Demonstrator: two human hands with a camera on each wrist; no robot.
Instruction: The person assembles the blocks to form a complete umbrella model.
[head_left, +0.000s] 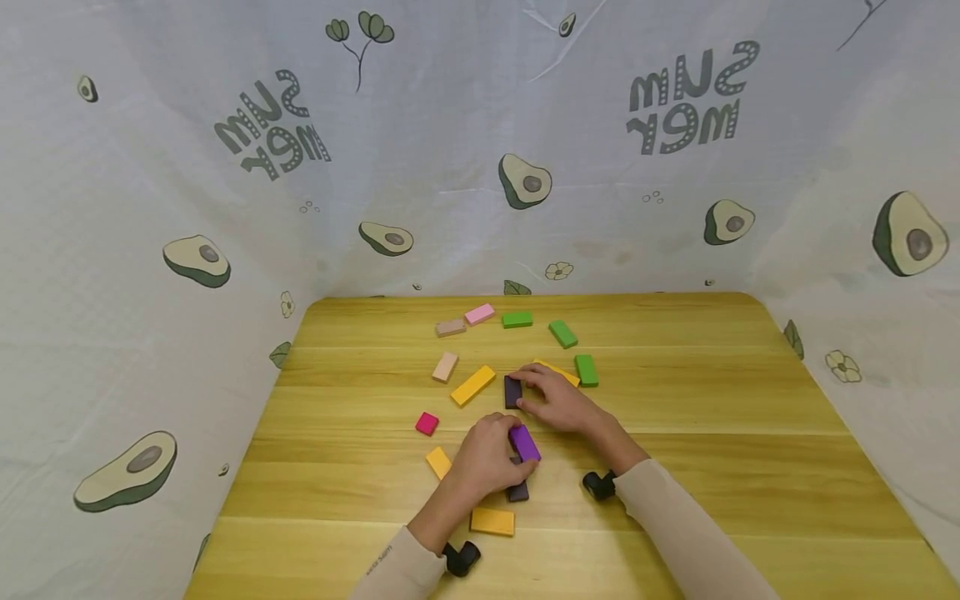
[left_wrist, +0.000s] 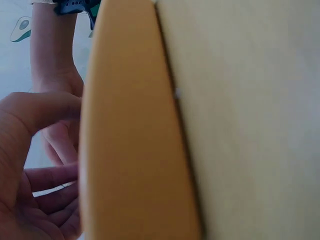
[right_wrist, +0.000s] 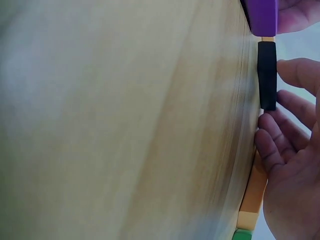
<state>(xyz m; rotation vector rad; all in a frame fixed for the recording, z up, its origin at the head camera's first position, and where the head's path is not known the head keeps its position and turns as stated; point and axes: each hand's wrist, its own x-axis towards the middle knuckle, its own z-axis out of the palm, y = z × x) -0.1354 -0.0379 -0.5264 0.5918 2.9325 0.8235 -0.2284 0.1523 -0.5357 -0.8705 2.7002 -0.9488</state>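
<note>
Purple wooden-looking oblong block (head_left: 527,444) | was over the yellowish wood-grain table (head_left: 690,400), pinched at its ends by the left hand (head_left: 486,455), likely for control | right hand (head_left: 561,402) pinched a black wooden-looking oblong block (head_left: 512,393) nearby, probably to steady it.

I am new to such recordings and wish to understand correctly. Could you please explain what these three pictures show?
No machine works here, only a person's bare left hand and right hand. The widest picture comes from a camera worn on the head, looking forward and down. The other two are taken from the left and right wrists, so close things look large. On the wooden table lie small blocks in several colours, including one red block and three green blocks. The left hand holds a purple block; the right hand pinches a dark block with thumb and fingers.
</note>
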